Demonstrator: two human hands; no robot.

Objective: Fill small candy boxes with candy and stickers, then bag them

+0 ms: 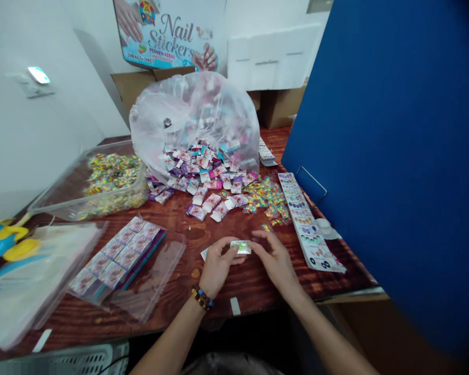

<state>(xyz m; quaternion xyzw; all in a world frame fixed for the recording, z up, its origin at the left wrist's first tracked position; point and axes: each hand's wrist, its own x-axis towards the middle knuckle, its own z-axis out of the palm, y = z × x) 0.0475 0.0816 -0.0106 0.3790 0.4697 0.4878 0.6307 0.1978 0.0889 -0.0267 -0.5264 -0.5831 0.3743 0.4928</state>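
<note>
My left hand point(217, 265), with a beaded bracelet on the wrist, pinches a small shiny packet point(241, 247) with whitish and green tones. The thumb and a fingertip of my right hand point(276, 263) close on the packet's right end, while its other fingers are partly bent. Both hands are just above the front middle of the table. A pale flat piece point(204, 253) shows beside my left hand, mostly hidden behind it. Past my hands lie small loose candy packets point(263, 195) and small printed boxes point(211, 202), some with open flaps.
A big clear bag point(195, 104) spills small boxes. At left are a plastic tub point(58, 208) of candy packets, rows of boxes point(119, 255) on a clear bag, and stacked plastic bags point(35, 281). Sticker strips point(305, 224) lie right, beside a tall blue panel point(383, 146).
</note>
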